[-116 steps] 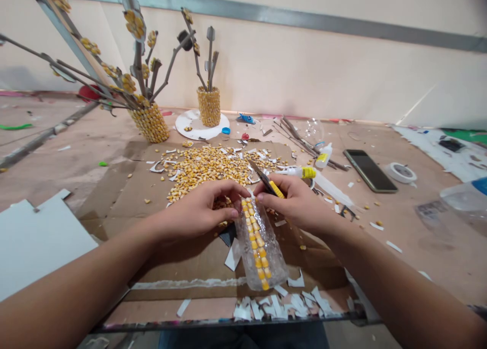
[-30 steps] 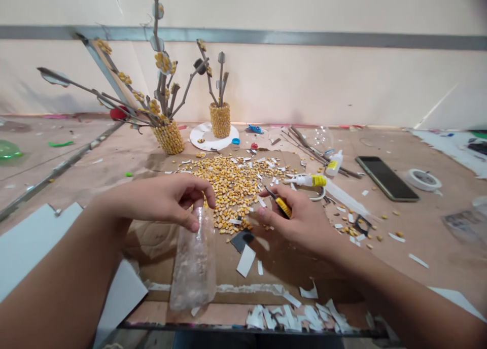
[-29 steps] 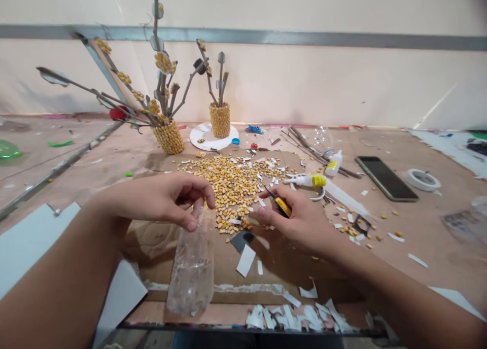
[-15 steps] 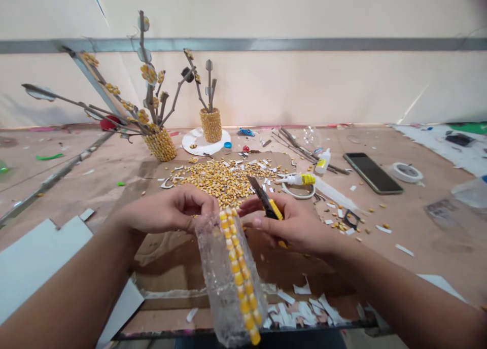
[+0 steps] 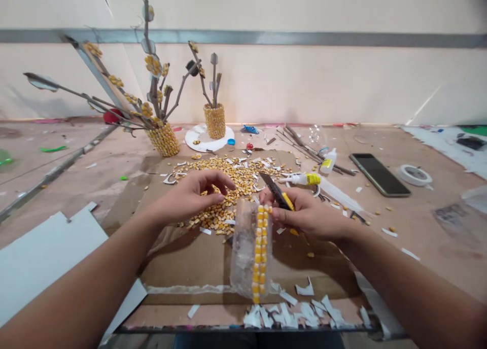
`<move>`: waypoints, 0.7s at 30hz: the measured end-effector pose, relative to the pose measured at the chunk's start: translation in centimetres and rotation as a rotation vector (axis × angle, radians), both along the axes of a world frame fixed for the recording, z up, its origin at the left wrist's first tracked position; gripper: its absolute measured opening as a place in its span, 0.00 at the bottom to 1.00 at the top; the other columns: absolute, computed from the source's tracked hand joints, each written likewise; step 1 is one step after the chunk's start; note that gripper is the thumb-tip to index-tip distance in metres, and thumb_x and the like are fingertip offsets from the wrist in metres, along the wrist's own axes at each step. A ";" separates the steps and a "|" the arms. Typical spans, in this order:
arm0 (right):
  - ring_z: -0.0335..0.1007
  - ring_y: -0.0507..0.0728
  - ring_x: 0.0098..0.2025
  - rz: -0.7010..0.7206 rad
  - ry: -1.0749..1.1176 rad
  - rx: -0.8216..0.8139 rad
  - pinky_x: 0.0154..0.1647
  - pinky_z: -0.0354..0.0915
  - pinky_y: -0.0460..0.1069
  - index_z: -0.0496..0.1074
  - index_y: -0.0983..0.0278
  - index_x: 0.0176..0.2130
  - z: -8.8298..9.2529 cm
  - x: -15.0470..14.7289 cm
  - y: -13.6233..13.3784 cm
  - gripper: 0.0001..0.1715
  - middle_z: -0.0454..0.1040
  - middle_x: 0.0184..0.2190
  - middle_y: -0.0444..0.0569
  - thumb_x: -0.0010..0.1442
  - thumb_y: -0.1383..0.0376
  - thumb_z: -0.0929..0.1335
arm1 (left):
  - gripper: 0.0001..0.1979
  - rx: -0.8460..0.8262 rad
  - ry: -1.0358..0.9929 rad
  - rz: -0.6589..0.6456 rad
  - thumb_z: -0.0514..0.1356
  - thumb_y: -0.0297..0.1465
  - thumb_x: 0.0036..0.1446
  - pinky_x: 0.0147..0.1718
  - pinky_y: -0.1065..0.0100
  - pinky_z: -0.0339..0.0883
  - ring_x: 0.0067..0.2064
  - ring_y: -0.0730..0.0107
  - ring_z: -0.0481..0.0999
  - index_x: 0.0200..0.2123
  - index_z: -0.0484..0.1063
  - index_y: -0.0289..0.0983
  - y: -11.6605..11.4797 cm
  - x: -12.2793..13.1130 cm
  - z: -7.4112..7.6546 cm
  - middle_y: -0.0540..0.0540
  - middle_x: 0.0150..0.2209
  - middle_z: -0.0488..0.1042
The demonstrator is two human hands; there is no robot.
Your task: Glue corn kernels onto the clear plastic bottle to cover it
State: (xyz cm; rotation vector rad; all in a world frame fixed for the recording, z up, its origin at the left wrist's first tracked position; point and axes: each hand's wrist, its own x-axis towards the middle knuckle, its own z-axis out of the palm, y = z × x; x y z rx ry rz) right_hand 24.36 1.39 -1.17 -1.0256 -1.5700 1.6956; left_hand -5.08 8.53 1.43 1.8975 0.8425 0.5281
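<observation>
The right hand [image 5: 304,216] is gripping a utility knife [image 5: 275,190] and, near the desk's [image 5: 163,317] front edge, a plastic bottle [image 5: 244,250], visibly bare beyond two corn-kernel columns [image 5: 261,248]. The left hand [image 5: 196,193] is hovering empty.

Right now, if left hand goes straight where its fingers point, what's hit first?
Probably the knife, held in the right hand. Depth is unclear, so the left hand might graze the corn below first.

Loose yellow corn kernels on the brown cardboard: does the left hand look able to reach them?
Likely yes: the left hand seems empty, close to the kernels; the right hand holds the clear plastic cylinder aside.
</observation>
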 end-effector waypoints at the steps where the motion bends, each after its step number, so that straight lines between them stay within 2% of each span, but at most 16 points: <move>1: 0.64 0.51 0.32 0.013 -0.004 -0.009 0.33 0.63 0.47 0.73 0.62 0.44 0.0 0.4 0.2 0.27 0.69 0.34 0.43 0.61 0.44 0.77 | 0.10 0.050 0.068 0.007 0.65 0.34 0.64 0.42 0.64 0.72 0.42 0.64 0.78 0.47 0.79 0.36 0.2 -0.2 0.1 0.43 0.43 0.82; 5: 0.60 0.50 0.26 0.013 -0.084 -0.052 0.26 0.56 0.46 0.72 0.62 0.43 0.0 1.0 0.9 0.29 0.67 0.26 0.39 0.61 0.42 0.77 | 0.08 0.222 0.347 -0.057 0.63 0.33 0.64 0.47 0.59 0.71 0.44 0.60 0.78 0.44 0.79 0.37 0.1 -0.4 0.6 0.44 0.43 0.81; 9: 0.61 0.50 0.23 -0.072 -0.166 -0.122 0.24 0.54 0.46 0.70 0.61 0.43 0.0 0.4 1.5 0.31 0.70 0.23 0.39 0.57 0.41 0.77 | 0.11 0.283 0.497 -0.128 0.65 0.31 0.61 0.51 0.56 0.72 0.49 0.55 0.79 0.47 0.79 0.38 -0.5 -0.3 0.4 0.42 0.48 0.79; 14: 0.61 0.49 0.22 -0.136 -0.182 -0.139 0.25 0.56 0.46 0.69 0.60 0.41 -0.3 -0.1 2.3 0.30 0.73 0.23 0.41 0.55 0.42 0.78 | 0.16 0.478 0.580 0.003 0.62 0.32 0.65 0.57 0.48 0.71 0.55 0.48 0.78 0.54 0.78 0.37 -0.4 -0.5 -0.1 0.36 0.55 0.75; 16: 0.62 0.50 0.23 -0.144 -0.187 -0.130 0.25 0.57 0.46 0.69 0.61 0.41 -0.5 -0.1 2.6 0.30 0.74 0.24 0.41 0.54 0.43 0.78 | 0.17 0.575 0.633 0.071 0.60 0.34 0.68 0.63 0.42 0.67 0.62 0.42 0.74 0.57 0.77 0.37 -0.1 -0.5 -0.6 0.34 0.60 0.73; 18: 0.63 0.51 0.24 -0.142 -0.197 -0.110 0.26 0.59 0.47 0.70 0.61 0.40 -0.7 -0.2 2.8 0.29 0.74 0.25 0.42 0.55 0.43 0.78 | 0.20 0.612 0.692 0.100 0.59 0.35 0.69 0.68 0.38 0.60 0.71 0.38 0.67 0.61 0.75 0.38 0.2 -0.4 -1.4 0.33 0.68 0.69; 21: 0.65 0.51 0.25 -0.111 -0.242 -0.060 0.28 0.62 0.48 0.71 0.61 0.38 -0.8 -0.8 3.0 0.26 0.74 0.26 0.43 0.57 0.44 0.76 | 0.25 0.545 0.720 0.044 0.53 0.34 0.73 0.74 0.38 0.50 0.78 0.42 0.56 0.69 0.68 0.36 0.4 0.0 -2.9 0.33 0.76 0.60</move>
